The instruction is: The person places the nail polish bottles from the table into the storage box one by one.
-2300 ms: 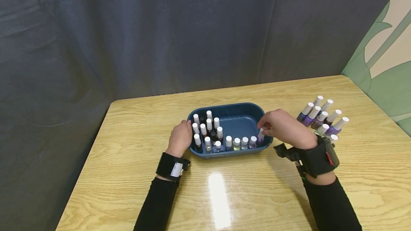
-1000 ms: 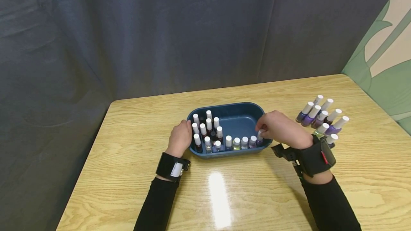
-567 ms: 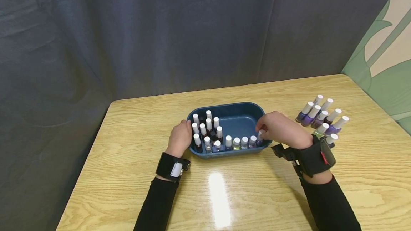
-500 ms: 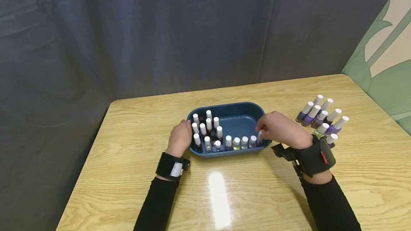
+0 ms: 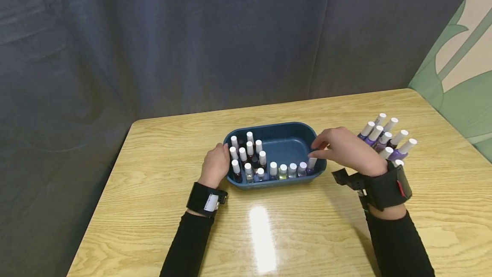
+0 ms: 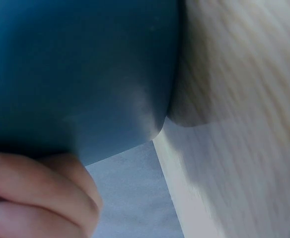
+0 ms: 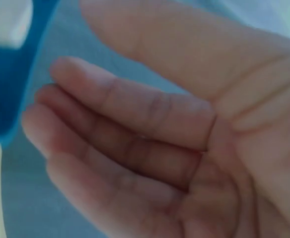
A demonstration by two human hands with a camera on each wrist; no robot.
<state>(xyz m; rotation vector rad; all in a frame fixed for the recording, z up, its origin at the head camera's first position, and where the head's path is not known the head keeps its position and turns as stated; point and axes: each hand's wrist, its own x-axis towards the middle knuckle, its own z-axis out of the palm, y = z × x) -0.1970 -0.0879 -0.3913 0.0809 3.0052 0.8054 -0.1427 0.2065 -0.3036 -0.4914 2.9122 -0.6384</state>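
Note:
A dark blue oblong tray [image 5: 286, 124] stands on the table, with white-capped nail polish bottles upright along its left end and front side. My left hand [image 5: 216, 163] grips the tray's left end; in the left wrist view its curled fingers [image 6: 45, 191] lie against the tray's outer wall [image 6: 100, 89]. Over the right end hovers my right hand [image 5: 346, 148], thumb and fingers apart and nothing between them. Just below its thumb stands a purple nail polish bottle [image 5: 311, 166] in the front right corner. In the right wrist view the bare palm and loosely bent fingers [image 7: 135, 109] show.
Several more nail polish bottles [image 5: 378, 134] stand grouped on the table to the right of the tray, partly hidden behind my right hand and wrist strap. A dark cloth [image 5: 230, 42] hangs behind the wooden table [image 5: 161, 161].
My right hand has let go of the purple nail polish bottle, spread its thumb and fingers and drawn slightly up and right. The bottle stays in the corner. My left hand keeps its place.

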